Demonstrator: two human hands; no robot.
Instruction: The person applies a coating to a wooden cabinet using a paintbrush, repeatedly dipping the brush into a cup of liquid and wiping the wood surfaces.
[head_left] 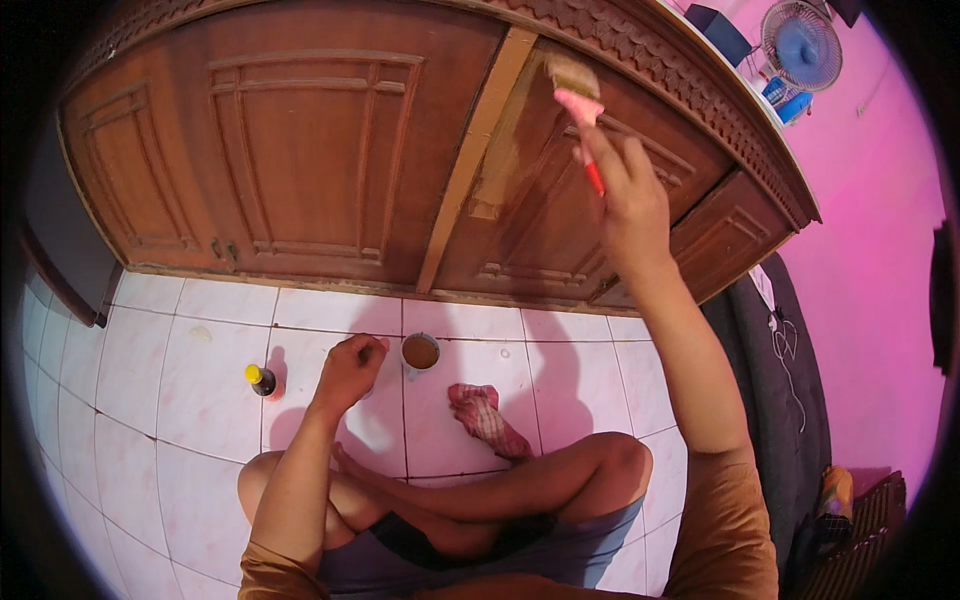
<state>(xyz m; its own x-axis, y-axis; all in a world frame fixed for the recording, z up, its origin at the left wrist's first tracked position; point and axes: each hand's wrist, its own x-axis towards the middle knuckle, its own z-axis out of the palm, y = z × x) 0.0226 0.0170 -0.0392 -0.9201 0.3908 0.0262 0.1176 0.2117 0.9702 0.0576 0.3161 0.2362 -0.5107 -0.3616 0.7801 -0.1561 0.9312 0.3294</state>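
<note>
Paintbrush (578, 95), with a pink ferrule and red handle, is clamped in the fingers of the right hand (628, 205), bristles pressed against the wooden cabinet door (560, 200) near its top left corner, just beside the pale upright strip (470, 150) that divides the two doors. The brush's long axis runs up and slightly left from the grip, so the bristles lie above the fingers and the handle passes down through them. On the door beside the strip shows a lighter patch, wetter or differently toned than the dark wood around it. The right hand is the one nearer the door; the left hand (347, 368) rests well below it on the white tiled floor (150, 370), fingers curled loosely together and holding nothing that I can see. Just right of that hand stands a small cup of brown liquid (420, 352); to its left, a small bottle with a yellow cap (262, 381); a red checked rag (487, 417) lies below the cup. Most of the door panel to the right of and below the brush is unobstructed.
</note>
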